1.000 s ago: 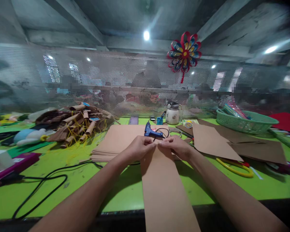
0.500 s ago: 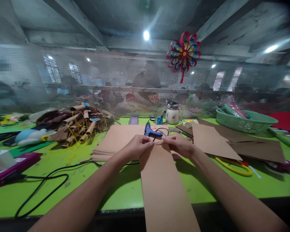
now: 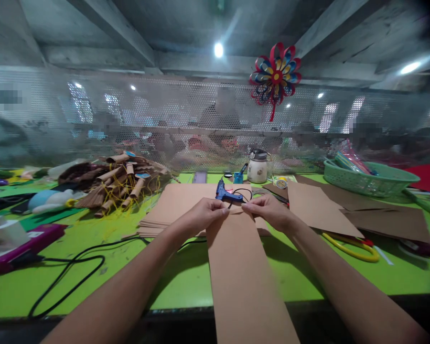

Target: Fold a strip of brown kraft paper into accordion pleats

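Across the near edge of the green worktop (image 3: 186, 282), the long brown paper sheet (image 3: 243, 272) runs from six o'clock to twelve, its far end pinched by the fingers of the left hand (image 3: 208, 210) at eleven and of the right hand (image 3: 268, 210) at one. The hands now sit wider apart than a second ago, baring what looks like a narrow turned edge, so the crease is probably being worked outward. Just beyond, at twelve, lies a blue glue gun (image 3: 232, 195).

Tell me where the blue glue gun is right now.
In the head view, the blue glue gun is near the middle, just beyond the left hand and right hand, apparently resting on the stack of brown sheets.
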Action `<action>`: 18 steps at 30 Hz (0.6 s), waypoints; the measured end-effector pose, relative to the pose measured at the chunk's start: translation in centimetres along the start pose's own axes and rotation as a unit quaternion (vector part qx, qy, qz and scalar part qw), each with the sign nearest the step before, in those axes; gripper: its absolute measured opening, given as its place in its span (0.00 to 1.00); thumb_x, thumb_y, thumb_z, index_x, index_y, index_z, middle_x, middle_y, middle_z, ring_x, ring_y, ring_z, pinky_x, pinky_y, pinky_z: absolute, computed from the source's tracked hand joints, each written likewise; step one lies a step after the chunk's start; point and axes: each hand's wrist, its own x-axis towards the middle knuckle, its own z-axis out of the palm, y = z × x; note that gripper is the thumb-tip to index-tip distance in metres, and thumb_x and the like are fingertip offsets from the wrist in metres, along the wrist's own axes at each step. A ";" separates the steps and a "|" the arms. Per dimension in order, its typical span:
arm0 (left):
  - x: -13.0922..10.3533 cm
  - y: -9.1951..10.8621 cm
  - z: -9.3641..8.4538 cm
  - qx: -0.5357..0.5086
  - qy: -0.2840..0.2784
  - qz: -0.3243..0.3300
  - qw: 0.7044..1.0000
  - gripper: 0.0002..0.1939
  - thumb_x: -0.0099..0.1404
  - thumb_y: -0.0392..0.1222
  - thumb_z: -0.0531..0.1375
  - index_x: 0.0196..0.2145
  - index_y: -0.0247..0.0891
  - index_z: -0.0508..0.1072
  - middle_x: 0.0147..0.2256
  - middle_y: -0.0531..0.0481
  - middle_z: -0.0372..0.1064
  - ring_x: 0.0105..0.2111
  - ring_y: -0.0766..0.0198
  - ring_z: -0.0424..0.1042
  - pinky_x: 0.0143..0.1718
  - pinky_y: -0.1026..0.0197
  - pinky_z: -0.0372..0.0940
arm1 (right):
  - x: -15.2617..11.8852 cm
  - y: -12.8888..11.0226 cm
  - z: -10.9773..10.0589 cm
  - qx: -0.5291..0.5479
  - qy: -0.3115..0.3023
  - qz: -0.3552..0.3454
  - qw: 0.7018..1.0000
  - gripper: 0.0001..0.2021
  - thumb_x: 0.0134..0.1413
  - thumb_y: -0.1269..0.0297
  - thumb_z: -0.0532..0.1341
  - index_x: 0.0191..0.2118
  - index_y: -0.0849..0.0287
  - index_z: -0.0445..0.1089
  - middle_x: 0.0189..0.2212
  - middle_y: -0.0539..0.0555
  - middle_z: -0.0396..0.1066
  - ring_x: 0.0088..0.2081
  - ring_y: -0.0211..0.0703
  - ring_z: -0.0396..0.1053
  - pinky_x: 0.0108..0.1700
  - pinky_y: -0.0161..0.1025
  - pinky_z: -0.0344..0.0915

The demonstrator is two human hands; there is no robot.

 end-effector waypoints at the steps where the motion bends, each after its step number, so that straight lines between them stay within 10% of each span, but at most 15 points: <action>1: 0.0 0.0 0.0 -0.008 -0.005 0.005 1.000 0.19 0.54 0.55 0.60 0.23 0.35 0.64 0.18 0.58 0.52 0.19 0.71 0.51 0.22 0.66 0.45 | 0.0 0.0 0.0 -0.016 0.001 -0.015 1.000 0.21 0.52 0.51 0.62 0.17 0.62 0.68 0.16 0.49 0.64 0.21 0.33 0.58 0.27 0.35 0.56; 18: 0.2 0.0 0.6 0.052 -0.020 0.040 0.998 0.17 0.57 0.54 0.57 0.24 0.35 0.63 0.19 0.58 0.50 0.20 0.71 0.48 0.22 0.66 0.42 | 0.2 1.0 0.9 0.010 -0.048 -0.004 0.999 0.24 0.51 0.49 0.62 0.15 0.61 0.60 0.14 0.44 0.52 0.19 0.30 0.46 0.24 0.35 0.43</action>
